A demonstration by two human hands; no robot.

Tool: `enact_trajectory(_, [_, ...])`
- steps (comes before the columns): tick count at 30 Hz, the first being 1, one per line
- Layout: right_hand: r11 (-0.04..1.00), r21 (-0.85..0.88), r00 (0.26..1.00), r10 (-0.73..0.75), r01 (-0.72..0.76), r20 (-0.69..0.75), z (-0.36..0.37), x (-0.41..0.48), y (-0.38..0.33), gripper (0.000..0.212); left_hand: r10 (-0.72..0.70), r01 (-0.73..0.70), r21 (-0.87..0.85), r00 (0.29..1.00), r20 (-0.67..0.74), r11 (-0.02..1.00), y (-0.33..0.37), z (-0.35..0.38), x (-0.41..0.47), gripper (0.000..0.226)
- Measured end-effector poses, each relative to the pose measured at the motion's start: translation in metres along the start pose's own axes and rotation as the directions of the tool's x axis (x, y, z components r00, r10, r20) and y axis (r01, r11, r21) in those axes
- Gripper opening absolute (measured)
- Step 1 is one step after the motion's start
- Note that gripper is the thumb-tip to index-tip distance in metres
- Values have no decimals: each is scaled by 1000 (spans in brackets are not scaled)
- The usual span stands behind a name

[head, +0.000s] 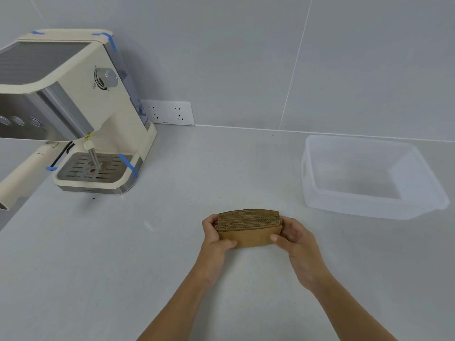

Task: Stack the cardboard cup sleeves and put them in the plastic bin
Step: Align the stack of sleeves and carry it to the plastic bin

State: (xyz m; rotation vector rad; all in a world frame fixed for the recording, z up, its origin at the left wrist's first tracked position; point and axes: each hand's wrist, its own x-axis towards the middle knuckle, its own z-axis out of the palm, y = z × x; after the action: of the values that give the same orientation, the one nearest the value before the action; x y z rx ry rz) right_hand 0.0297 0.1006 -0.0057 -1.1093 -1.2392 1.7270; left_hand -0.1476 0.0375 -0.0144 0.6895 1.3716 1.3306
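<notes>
- Counter point(172, 242): we record a pale grey surface that meets a grey tiled wall point(246, 57) at the back and carries everything listed below.
- Coffee machine point(81, 114): we note a cream and steel unit at the far left, with strips of blue tape on its top corners and on its drip tray, a round dial on its side and a steam wand hanging over the tray.
- Bin point(364, 205): we note a clear plastic tub at the far right of the counter, upright, with nothing showing inside it.
- Sockets point(170, 112): we record a white double outlet low on the wall, just beside the machine's rear corner.
- Sleeves point(248, 228): we record a gathered stack of flattened brown cardboard sleeves, standing on edge at the near middle of the counter, corrugated edges up and a plain face towards us, well apart from the bin and to its left.
- Left hand point(216, 238): we note it closed round the left end of the stack, thumb across the front face and fingers wrapped behind.
- Right hand point(293, 239): we note it closed round the right end likewise, thumb on the front face, so the stack is pressed between the two hands.
</notes>
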Motion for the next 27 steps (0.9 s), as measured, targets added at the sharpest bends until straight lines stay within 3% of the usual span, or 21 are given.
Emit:
enact_trajectory(4, [997,70,999,-31,33,-30,3,-5,11,42,6,-19,-81,988,-156,997,3,19,-1,39])
enact_trajectory(8, [995,95,999,-38,41,-36,8,-8,18,44,25,-65,-76,893,-449,995,2,42,2,23])
enact_trajectory(11, [995,95,1000,-22,24,-23,10,-10,19,43,47,-97,-63,836,-546,993,2,50,5,19])
enact_trajectory(16, [991,130,999,30,-36,44,20,-9,12,36,71,-106,-27,810,-582,994,-2,49,6,16])
enact_trajectory(22, [1000,14,951,-9,15,-311,44,1,15,29,117,-123,29,805,-582,992,-2,48,3,15])
enact_trajectory(27, [996,2,923,-81,88,-377,51,7,15,35,163,-142,81,822,-545,987,-2,32,2,14])
